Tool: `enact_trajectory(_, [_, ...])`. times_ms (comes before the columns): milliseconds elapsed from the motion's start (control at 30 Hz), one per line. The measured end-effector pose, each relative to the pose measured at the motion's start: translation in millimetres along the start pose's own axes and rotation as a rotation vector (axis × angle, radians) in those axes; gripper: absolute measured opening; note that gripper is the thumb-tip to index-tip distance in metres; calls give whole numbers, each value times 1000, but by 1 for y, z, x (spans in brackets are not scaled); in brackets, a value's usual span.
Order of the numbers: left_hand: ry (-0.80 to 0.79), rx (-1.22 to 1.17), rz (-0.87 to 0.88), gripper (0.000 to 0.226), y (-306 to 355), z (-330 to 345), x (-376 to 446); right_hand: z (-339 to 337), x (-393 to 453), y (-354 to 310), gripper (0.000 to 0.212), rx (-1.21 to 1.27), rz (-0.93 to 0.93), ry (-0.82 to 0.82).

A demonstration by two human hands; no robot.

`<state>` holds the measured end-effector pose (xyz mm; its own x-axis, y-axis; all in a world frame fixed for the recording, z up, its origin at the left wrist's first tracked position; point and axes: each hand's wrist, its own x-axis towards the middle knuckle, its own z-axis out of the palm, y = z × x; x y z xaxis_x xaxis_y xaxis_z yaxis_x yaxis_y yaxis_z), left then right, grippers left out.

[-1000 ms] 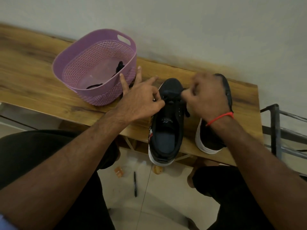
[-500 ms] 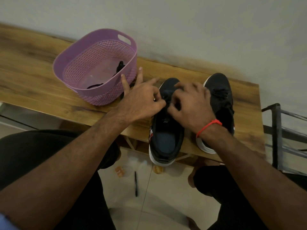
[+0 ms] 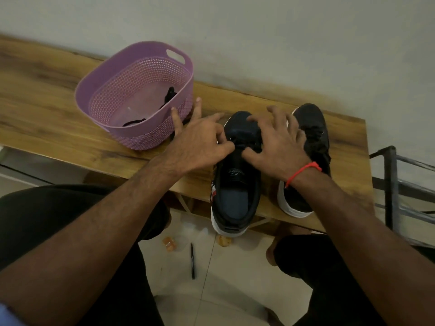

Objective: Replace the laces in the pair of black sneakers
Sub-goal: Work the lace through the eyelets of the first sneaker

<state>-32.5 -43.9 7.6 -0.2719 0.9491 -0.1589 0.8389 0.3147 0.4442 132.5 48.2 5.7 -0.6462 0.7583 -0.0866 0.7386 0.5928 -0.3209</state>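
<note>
head view, both hands' fingers point(image 3: 226, 147) pinching left sneaker point(image 3: 237, 184) lace (near toe)

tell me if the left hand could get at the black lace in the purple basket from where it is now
Probably yes. The left hand is right beside the basket, whose top is open, and the lace lies uncovered inside. It would first have to let go of the sneaker.

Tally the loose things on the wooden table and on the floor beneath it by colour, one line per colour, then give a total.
Black: 4, namely the left sneaker, the right sneaker, the lace in the basket and the pen on the floor
Purple: 1, the basket
Orange: 2, scraps on the floor
Total: 7
</note>
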Motion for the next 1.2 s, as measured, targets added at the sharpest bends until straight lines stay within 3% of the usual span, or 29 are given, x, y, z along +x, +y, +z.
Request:
enact_trajectory(100, [-4, 15, 1, 25, -1, -1, 0, -14, 3, 9, 63, 38, 102, -22])
enact_trajectory(167, [-16, 94, 18, 31, 1, -2, -2, -20, 2, 9, 44, -13, 137, -98])
enact_trajectory(300, [41, 188, 47, 25, 6, 0, -10, -16, -2, -1, 24, -110, 93, -147])
enact_trajectory(333, [93, 169, 61, 20, 8, 3, -11, -15, -3, -3, 22, -112, 84, -137])
enact_trajectory(500, [215, 239, 187, 50, 23, 31, -14, -17, -5, -5, 17, 19, 122, -109])
enact_trajectory(833, [367, 337, 162, 17, 29, 38, -11, -20, -11, -5, 21, 102, 149, -107])
enact_trajectory(1033, [291, 302, 229, 20, 19, 32, -9, -17, -8, -7, 19, 88, 143, -111])
enact_trajectory(1200, [354, 312, 221, 12, 23, 40, -11, -14, -7, -5, 15, 131, 79, -81])
